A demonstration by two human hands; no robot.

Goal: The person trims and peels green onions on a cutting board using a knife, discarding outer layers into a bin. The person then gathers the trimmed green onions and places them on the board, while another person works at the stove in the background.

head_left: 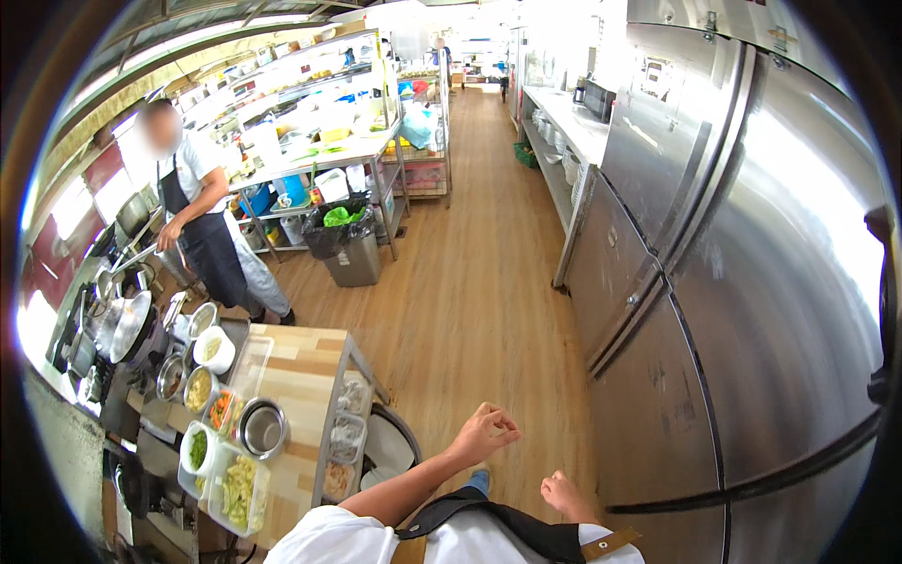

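My left hand (486, 435) is held out in front of me over the wooden-look floor (489, 282). Its fingers are loosely curled in, and no object shows in it. Lower and to the right, my right hand (562, 493) hangs close to my body with the fingers folded; it too shows nothing in its grip. Neither hand touches anything. Nearest to the left hand is a wood-topped counter (305, 376) on my left, with a steel bowl (262, 428), a tub of pale green cut vegetables (239, 491) and a container of chopped greens (197, 449).
Tall steel refrigerator doors (658, 188) line my right side. A steel shelf bench (564, 122) stands beyond them. Ahead to the left are a lined grey bin (355, 258) and a loaded prep table (310, 160). A person in a dark apron (207, 235) works at the stove with pans (132, 324).
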